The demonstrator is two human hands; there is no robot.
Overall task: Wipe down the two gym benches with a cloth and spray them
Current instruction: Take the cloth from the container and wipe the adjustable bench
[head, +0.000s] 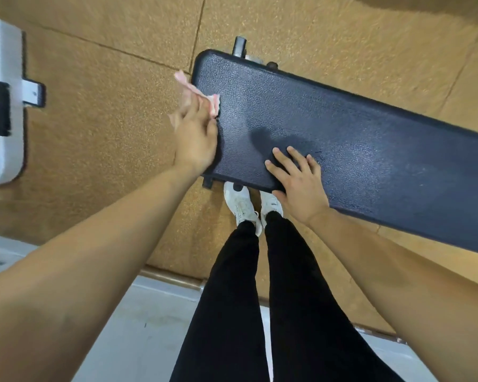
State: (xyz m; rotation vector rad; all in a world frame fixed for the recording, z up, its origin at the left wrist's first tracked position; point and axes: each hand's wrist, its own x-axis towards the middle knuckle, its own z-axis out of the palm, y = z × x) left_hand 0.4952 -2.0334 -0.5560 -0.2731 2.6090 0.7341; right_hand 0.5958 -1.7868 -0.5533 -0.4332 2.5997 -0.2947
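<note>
A black padded gym bench (356, 150) runs from the upper middle to the right edge, with a darker wet-looking patch near its middle-left. My left hand (195, 136) grips a pink cloth (198, 92) at the bench's left end, pressed against the pad's edge. My right hand (298, 183) lies flat on the pad's near edge, fingers spread, holding nothing. No spray bottle and no second bench are in view.
The floor (108, 133) is tan speckled rubber tiles. A white machine base (3, 106) with a black part stands at the left edge. My legs in black trousers and white shoes (243, 205) stand against the bench's near side. A pale platform (149, 326) lies behind my feet.
</note>
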